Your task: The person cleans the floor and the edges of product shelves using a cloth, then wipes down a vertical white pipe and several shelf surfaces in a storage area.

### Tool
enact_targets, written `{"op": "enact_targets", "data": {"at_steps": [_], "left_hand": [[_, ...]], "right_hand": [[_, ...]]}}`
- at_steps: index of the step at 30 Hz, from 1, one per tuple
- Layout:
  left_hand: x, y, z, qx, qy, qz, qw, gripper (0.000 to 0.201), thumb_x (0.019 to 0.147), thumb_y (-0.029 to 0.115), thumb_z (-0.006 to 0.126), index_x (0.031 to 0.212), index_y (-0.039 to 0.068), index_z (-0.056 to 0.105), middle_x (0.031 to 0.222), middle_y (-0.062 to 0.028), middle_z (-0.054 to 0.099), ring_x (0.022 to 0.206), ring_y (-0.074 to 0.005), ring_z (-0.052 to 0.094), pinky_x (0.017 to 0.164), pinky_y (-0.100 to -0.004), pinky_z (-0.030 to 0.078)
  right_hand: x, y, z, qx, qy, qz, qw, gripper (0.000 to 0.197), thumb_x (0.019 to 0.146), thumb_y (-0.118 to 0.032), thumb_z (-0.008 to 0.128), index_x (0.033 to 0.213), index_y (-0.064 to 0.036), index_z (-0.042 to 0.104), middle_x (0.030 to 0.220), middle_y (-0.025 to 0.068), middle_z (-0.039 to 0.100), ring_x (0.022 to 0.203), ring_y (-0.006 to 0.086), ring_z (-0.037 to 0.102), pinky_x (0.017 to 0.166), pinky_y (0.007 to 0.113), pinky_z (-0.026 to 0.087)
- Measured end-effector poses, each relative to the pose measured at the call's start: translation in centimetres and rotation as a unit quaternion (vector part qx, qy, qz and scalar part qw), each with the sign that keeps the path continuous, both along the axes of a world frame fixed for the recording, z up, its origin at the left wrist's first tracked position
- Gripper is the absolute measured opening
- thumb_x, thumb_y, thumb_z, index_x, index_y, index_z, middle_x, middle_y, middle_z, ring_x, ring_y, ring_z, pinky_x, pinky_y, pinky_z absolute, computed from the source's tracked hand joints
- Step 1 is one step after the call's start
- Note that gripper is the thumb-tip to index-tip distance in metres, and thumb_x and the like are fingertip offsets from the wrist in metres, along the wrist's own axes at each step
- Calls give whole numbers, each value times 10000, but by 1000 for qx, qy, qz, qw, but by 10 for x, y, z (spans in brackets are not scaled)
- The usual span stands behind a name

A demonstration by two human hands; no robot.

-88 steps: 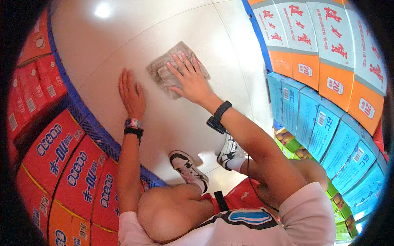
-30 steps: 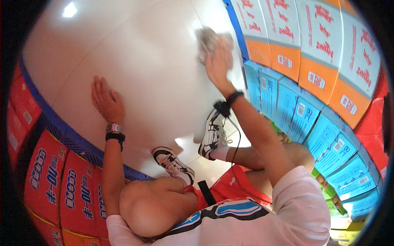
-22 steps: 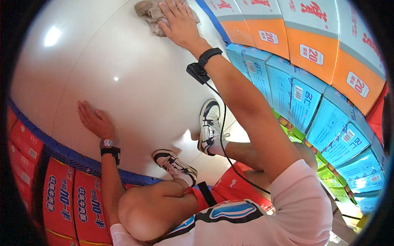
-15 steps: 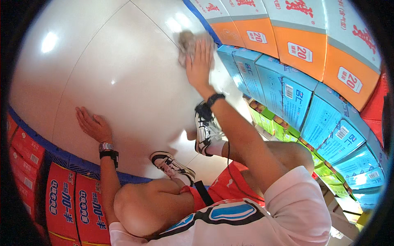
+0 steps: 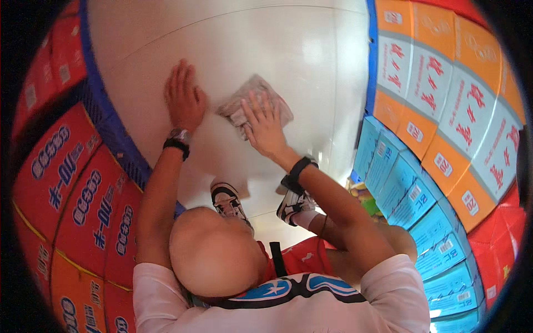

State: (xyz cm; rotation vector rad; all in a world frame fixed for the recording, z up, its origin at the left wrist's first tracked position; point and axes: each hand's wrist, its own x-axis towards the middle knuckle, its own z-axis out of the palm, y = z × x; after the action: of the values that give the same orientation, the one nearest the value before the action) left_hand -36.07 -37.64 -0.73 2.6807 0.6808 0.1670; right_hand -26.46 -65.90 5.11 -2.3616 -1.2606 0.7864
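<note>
While flattened under right hand point(image 5: 265, 129): crumpled cloth point(image 5: 250, 102).

The glossy white tiled floor point(image 5: 266, 44) carries a crumpled grey rag point(image 5: 252, 105) near its middle, with stacked cartons on blue pallets along its left point(image 5: 66, 177) and right point(image 5: 433, 100) edges.

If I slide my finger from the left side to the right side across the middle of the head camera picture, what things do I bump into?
Red cardboard boxes with blue lettering → blue plastic pallet edge → left hand flat on the shiny white tiled floor → crumpled grey-brown cloth under the right hand → light blue cartons → orange and grey cartons.
</note>
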Motion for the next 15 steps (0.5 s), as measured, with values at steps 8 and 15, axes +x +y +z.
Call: {"op": "enact_targets", "data": {"at_steps": [8, 15], "left_hand": [[-22, 13, 2, -43, -34, 8, 998, 665, 1113, 166, 644, 1763, 91, 521, 1940, -115, 381, 1783, -362, 344, 1465, -584, 235], [-55, 5, 34, -75, -67, 34, 994, 522, 1109, 126, 669, 1630, 97, 662, 1827, -112, 541, 1703, -373, 466, 1425, -560, 351]], "right_hand": [[148, 189, -54, 114, -240, 64, 962, 724, 1143, -357, 639, 1794, -72, 498, 1884, 247, 424, 1758, 508, 322, 1425, 748, 185], [261, 317, -96, 9, -349, 13, 937, 790, 1207, -458, 481, 1824, 19, 354, 1841, 400, 378, 1725, 588, 330, 1386, 729, 283]]}}
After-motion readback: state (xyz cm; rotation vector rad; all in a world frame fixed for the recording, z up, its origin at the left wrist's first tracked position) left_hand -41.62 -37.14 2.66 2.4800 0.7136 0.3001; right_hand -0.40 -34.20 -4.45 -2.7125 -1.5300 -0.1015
